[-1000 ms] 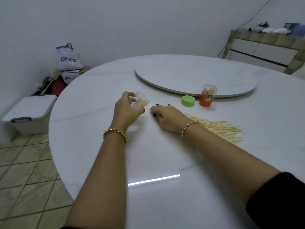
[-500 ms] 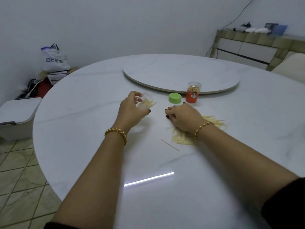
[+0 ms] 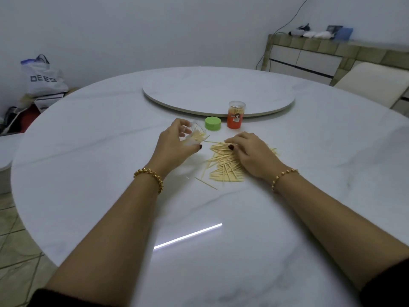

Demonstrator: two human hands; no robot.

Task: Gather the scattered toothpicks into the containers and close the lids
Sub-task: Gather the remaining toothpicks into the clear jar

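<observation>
My left hand (image 3: pixel 174 145) gripped the clear container (image 3: pixel 194 135), tipped on its side, mouth toward the pile, a few toothpicks already inside. One stray toothpick (image 3: pixel 206 183) lay on the table (image 3: pixel 88 151) nearer me, apart from the rest. The green lid (image 3: pixel 213 123) sat off, just beyond. My right hand (image 3: pixel 252 154) lay flat, fingers spread over the toothpick pile (image 3: pixel 223 165), holding nothing. The orange container (image 3: pixel 236 115) stood upright farther back, no lid on it as far as I could tell. Risks, my guess: tilted mouth spills its contents; a sideways sweep fans the pile wider; crossed sticks jam at the mouth.
</observation>
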